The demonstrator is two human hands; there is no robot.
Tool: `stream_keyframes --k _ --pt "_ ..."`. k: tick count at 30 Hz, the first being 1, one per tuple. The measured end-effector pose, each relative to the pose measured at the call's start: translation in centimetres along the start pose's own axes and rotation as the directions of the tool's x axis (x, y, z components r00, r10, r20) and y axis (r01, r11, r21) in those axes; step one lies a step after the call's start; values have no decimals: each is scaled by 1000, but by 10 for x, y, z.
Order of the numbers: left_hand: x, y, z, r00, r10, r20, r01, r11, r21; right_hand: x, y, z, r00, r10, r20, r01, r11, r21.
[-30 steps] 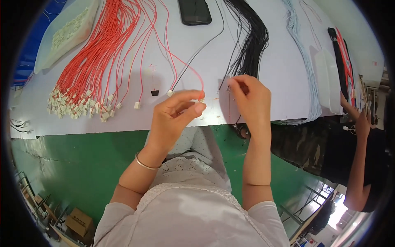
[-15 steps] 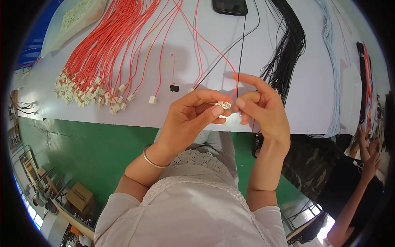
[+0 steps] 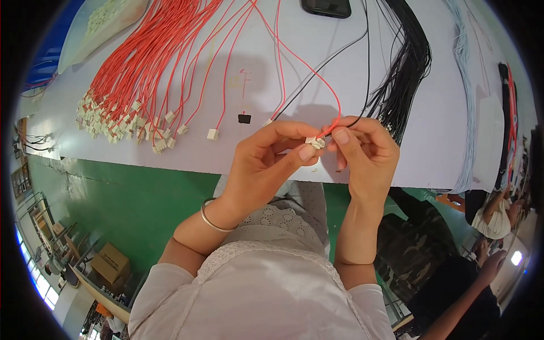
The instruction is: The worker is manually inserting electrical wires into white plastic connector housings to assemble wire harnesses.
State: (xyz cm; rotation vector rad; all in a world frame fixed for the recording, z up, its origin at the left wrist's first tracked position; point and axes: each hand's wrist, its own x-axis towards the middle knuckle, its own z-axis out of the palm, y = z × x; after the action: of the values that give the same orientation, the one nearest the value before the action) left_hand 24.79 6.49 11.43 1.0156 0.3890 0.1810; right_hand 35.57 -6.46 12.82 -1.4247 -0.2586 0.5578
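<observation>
White plastic block connector [image 3: 311, 141] pinched in the left hand [image 3: 263, 156], above the near edge of the white tabletop [image 3: 439, 127].
Over that same edge, the right hand [image 3: 372, 153] pinches a thin black wire [image 3: 368, 73]; bundled red wires [image 3: 144, 59] with white plugs [image 3: 116, 122] lie on the tabletop's left.

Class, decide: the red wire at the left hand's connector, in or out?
Apparently in: the red wire runs to the white connector pinched in the left hand; depth isn't visible.
</observation>
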Motion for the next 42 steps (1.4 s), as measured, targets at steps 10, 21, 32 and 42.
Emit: stream_keyframes --k 10,21,32,42 --pt "-1 -4 2 997 74 0 -74 997 27 -2 -6 2 997 -64 -39 57 987 -151" --pt "-2 -7 2 997 74 -13 -74 997 34 -2 -1 6 992 -119 -42 113 985 -127" --pt "-2 -7 9 991 99 -93 -99 995 -5 -10 9 1 990 -139 -37 130 975 -181" --pt "-7 -17 5 968 220 -119 -206 972 114 -7 26 12 977 -214 12 212 954 -213"
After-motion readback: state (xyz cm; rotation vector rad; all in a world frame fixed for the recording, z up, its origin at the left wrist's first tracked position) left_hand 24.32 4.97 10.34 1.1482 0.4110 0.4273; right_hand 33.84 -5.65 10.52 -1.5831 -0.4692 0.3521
